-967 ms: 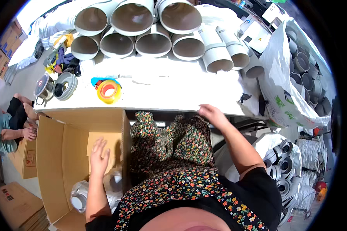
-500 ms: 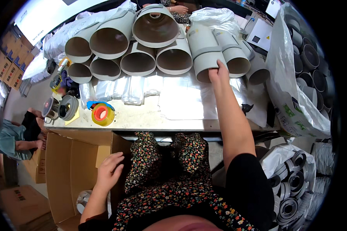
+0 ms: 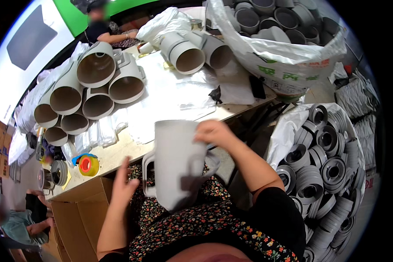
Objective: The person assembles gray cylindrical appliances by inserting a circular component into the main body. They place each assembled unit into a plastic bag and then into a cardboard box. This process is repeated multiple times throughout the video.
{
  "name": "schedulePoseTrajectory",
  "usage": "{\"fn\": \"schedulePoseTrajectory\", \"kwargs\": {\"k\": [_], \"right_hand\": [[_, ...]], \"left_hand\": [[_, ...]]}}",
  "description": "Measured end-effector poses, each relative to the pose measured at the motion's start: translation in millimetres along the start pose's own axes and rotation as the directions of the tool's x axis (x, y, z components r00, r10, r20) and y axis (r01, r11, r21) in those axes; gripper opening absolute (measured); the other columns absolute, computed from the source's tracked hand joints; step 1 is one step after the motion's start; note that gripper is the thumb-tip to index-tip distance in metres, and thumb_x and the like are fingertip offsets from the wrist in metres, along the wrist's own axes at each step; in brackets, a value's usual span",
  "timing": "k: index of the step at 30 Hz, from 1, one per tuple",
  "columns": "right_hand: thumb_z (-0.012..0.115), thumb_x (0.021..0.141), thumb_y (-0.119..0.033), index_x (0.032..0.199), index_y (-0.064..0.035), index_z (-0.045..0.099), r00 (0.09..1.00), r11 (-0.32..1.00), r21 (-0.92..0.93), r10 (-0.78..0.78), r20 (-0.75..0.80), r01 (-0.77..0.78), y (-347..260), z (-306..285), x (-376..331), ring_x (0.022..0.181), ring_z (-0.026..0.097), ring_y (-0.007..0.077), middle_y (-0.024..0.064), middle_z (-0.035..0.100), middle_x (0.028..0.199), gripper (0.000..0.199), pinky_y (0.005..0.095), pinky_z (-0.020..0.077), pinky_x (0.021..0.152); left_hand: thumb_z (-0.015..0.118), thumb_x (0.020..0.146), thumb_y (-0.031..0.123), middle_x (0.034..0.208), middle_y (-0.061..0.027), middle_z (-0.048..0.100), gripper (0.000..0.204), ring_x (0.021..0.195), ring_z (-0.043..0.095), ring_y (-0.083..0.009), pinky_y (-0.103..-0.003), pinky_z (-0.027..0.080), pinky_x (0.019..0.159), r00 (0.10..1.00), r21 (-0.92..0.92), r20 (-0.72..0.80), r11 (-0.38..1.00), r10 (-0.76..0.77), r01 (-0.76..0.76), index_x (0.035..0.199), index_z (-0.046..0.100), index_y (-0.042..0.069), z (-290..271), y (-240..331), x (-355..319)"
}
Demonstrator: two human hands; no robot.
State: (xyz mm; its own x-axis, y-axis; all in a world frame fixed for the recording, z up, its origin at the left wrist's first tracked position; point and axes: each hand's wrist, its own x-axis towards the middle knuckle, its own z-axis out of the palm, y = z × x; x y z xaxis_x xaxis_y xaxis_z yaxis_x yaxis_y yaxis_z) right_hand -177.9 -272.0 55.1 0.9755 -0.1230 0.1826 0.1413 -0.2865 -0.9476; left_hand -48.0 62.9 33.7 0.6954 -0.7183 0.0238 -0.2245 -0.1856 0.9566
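Note:
My right hand (image 3: 214, 133) grips a tall light-grey mug (image 3: 175, 148) by its upper right edge, in front of my lap. The mug narrows downward and carries a loop on its left side; another loop-like part shows at its right. Beside the left loop, my left hand (image 3: 125, 183) is held up with fingers extended, apart from the mug. On the table (image 3: 225, 111), several similar grey mugs (image 3: 96, 65) lie stacked with their mouths toward me. More grey mugs (image 3: 190, 59) lie farther back to the right.
An open cardboard box (image 3: 81, 218) stands at lower left. Tape rolls (image 3: 88, 166) sit on the table's left end. White sacks of grey cups (image 3: 288, 56) and grey round lids (image 3: 321, 153) stand at right. Another person (image 3: 24, 227) sits at left, one more (image 3: 109, 32) behind the table.
My right hand has brought a mug off the table's right side to over my lap. My left hand has risen from beside the box toward it. The view has swung right.

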Motion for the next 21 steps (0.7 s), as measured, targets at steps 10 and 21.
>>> {"fn": "schedulePoseTrajectory", "kwargs": {"k": [10, 21], "right_hand": [[0.067, 0.079, -0.024, 0.114, -0.0072, 0.058, 0.814, 0.663, -0.747, -0.463, -0.35, 0.056, -127, -180, 42, 0.1, 0.056, 0.0167, 0.0053, 0.059, 0.112, 0.039, 0.03, 0.0417, 0.089], [0.076, 0.063, -0.038, 0.134, -0.0128, 0.041, 0.658, 0.628, -0.602, -0.184, -0.73, -0.493, -78, -341, 13, 0.116, 0.047, 0.0284, 0.0213, 0.048, 0.127, 0.083, 0.0374, 0.0387, 0.094]], "left_hand": [[0.059, 0.085, 0.011, 0.084, -0.0021, 0.059, 0.031, 0.067, 0.054, -0.0083, -0.02, 0.042, 0.056, 0.951, -0.398, -0.095, 0.887, -0.295, 0.235, 0.113, 0.049, 0.003, 18, -59, -34], [0.054, 0.09, 0.021, 0.095, -0.0048, 0.056, 0.026, 0.067, 0.056, -0.0118, -0.023, 0.044, 0.054, 0.958, -0.652, 0.095, 0.71, -0.272, 0.266, 0.11, 0.049, 0.005, 3, -112, -22]]}}
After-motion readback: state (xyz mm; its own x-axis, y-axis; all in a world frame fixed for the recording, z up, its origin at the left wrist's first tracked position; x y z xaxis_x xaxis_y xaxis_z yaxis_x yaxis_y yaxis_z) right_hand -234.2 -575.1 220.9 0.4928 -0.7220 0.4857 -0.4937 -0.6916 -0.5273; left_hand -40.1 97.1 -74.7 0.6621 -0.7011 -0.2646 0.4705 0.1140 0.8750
